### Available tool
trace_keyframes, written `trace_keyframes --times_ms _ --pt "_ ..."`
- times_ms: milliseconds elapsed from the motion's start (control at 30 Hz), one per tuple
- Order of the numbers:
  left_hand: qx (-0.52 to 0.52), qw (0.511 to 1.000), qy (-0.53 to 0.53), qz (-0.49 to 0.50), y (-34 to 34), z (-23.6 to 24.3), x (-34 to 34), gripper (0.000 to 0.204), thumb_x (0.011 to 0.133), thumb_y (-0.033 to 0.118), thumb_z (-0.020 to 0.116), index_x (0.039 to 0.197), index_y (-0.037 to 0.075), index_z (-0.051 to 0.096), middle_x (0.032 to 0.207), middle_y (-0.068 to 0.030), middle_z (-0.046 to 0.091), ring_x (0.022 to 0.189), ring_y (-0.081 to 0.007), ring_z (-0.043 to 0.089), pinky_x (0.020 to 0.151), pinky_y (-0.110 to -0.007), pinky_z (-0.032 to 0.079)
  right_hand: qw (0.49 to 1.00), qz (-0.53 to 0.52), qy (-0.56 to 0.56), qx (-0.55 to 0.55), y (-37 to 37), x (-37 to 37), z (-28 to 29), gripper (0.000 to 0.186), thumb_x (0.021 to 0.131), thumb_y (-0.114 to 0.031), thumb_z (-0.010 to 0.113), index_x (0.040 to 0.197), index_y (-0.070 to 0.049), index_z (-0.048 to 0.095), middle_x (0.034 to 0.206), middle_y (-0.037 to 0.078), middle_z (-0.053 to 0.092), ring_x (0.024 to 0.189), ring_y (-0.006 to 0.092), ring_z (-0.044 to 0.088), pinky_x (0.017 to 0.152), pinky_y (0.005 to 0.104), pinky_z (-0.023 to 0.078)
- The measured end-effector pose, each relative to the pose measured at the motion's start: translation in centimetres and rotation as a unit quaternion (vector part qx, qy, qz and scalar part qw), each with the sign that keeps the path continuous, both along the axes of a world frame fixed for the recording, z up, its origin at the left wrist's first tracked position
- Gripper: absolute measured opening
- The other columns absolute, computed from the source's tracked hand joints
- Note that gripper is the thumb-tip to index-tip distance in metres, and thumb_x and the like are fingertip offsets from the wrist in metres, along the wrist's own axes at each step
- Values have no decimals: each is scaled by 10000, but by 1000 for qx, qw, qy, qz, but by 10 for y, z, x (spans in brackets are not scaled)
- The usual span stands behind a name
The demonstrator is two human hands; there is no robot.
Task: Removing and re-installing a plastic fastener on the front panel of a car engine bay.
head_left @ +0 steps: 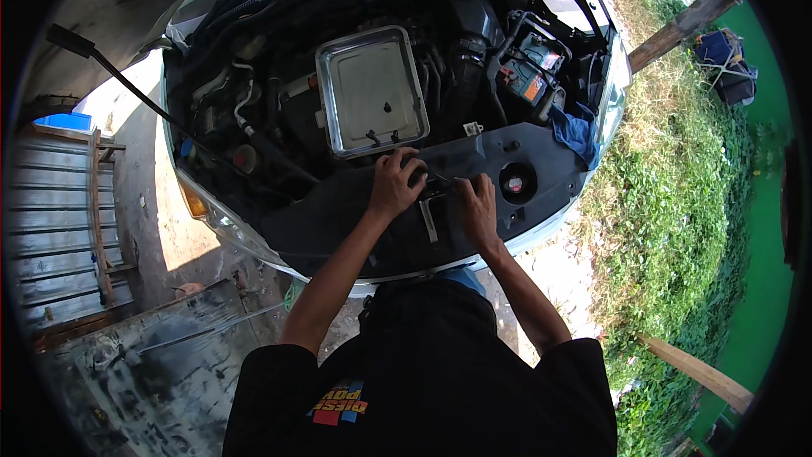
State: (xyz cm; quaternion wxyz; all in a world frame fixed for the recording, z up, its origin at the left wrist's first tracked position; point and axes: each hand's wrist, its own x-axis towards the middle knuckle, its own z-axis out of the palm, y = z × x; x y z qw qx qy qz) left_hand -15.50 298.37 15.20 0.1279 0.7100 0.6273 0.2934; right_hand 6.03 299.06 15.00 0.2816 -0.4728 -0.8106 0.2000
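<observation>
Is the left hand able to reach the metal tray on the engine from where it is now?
Probably yes. The left hand rests on the black front panel just below the metal tray, and nothing lies between them. The tray's near rim looks open to the fingers.

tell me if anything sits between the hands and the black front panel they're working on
Nothing visible does. The left hand and right hand both rest directly on the black front panel by the latch. The metal tray lies behind them, out of the way.
</observation>
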Motion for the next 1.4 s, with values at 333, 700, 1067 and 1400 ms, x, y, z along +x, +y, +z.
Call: trace_keyframes --times_ms 333,700,1067,1400 --pt "-23 998 3 58 12 -12 36 210 852 194 749 1015 103 651 1292 -78 529 1301 -245 495 1148 -588 222 995 91 -51 5 67 26 -22 172 911 -117 620 1062 -65 557 998 165 485 962 353 499 827 458 386" --pt "-87 995 -4 55 26 -15 43 181 882 143 707 1041 108 628 1360 -50 522 1339 -255 480 1136 -627 200 994 57 -92 -33 64 26 -8 124 904 -116 616 1001 -70 554 969 158 502 930 337 528 792 439 408" --pt "-90 994 -4 56 46 -24 57 143 902 69 630 1042 98 639 1390 -55 521 1343 -252 482 1118 -613 230 992 -31 -23 -116 42 19 -31 98 969 -135 557 992 -56 505 884 158 586 837 376 616 710 475 468" --pt "-64 996 -9 56 56 -27 64 135 885 68 648 1016 96 632 1342 -53 529 1329 -247 482 1081 -657 260 931 -183 -3 -315 41 2 -19 278 1050 -308 480 1029 -32 453 956 251 693 870 473 666 711 547 491"
